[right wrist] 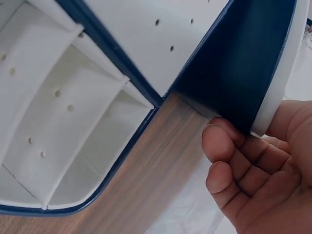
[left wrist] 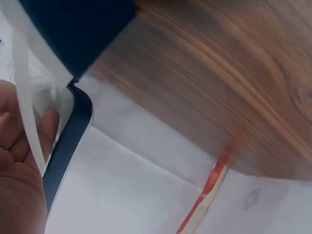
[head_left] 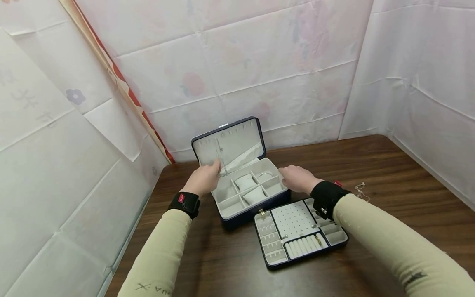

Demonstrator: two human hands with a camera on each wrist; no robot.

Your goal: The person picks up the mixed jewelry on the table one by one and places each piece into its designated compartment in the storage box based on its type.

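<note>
A dark blue jewellery box (head_left: 243,194) is sitting open on a wooden table (head_left: 389,165), its lid (head_left: 228,142) standing upright. The left hand (head_left: 203,179) is resting on the box's left rim near the lid, and the right hand (head_left: 297,178) is touching its right edge. A removable tray (head_left: 298,233) is lying just beside the box in front. A thin chain (head_left: 360,190) is lying further right.

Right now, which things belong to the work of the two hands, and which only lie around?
In the work:
- open jewelry box
- left hand, at the box's left edge
- right hand, fingers curled round its right rim

Lying about:
- removable tray, in front of the box
- thin chain on the wooden table
</note>
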